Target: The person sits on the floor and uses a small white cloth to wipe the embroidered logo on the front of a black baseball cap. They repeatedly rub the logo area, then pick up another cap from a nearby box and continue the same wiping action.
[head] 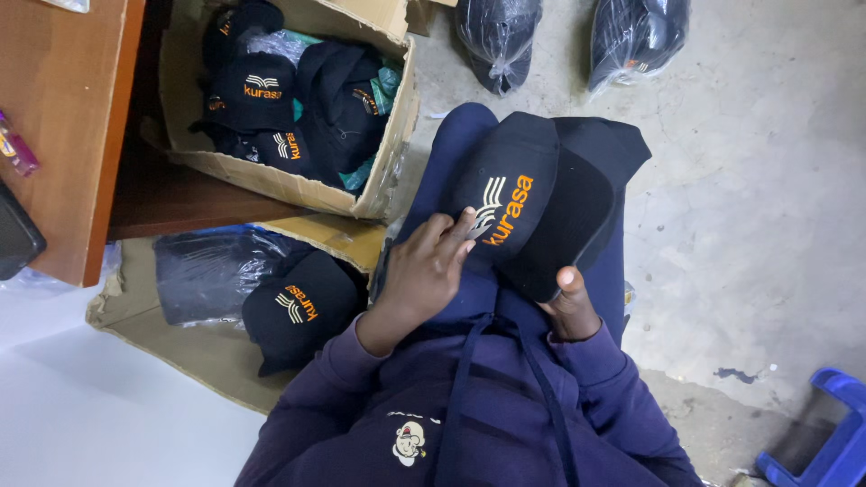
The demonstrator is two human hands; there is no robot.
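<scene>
A black cap [532, 203] with orange and white embroidery lies on my lap over dark blue trousers. My left hand [424, 271] rests at the cap's front edge, fingers touching the embroidered panel. My right hand [570, 302] grips the cap's brim from below, thumb on the brim's edge. Under the cap lies more black fabric [613, 144], seemingly another cap.
A cardboard box [379, 171] holding several black caps stands to the left, next to a brown wooden desk [63, 126]. One more cap [298, 311] lies on flattened cardboard. Two plastic-wrapped black bundles [496, 36] sit on the concrete floor ahead. A blue stool [825, 433] is at lower right.
</scene>
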